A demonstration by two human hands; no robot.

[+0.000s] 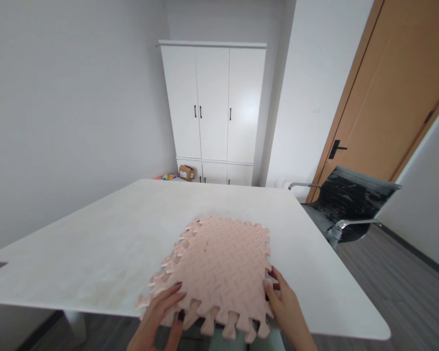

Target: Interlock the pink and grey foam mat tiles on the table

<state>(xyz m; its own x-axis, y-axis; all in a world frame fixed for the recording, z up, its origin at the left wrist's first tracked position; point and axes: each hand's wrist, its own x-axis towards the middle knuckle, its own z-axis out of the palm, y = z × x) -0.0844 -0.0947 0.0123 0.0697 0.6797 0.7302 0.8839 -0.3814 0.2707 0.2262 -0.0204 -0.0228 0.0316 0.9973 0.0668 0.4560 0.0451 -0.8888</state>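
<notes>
Pale pink foam puzzle mats (pixel 223 263) lie on the white table, at least two of them stacked and slightly out of line. Their toothed edges show along the left side and front, and the front teeth overhang the table edge. My left hand (pixel 161 312) rests on the front left corner, fingers stretched over the top mat and thumb apart near the front teeth. At the right edge, my right hand (pixel 283 300) grips the mat between thumb and fingers; part of these fingers is hidden by the edge.
The white table (pixel 106 243) spreads out ahead and to both sides. A worn black chair (pixel 351 204) stands at its right, near a wooden door (pixel 395 97). Behind are a white cabinet (pixel 214 102), a cardboard box (pixel 187 172) and small colourful items (pixel 167 177).
</notes>
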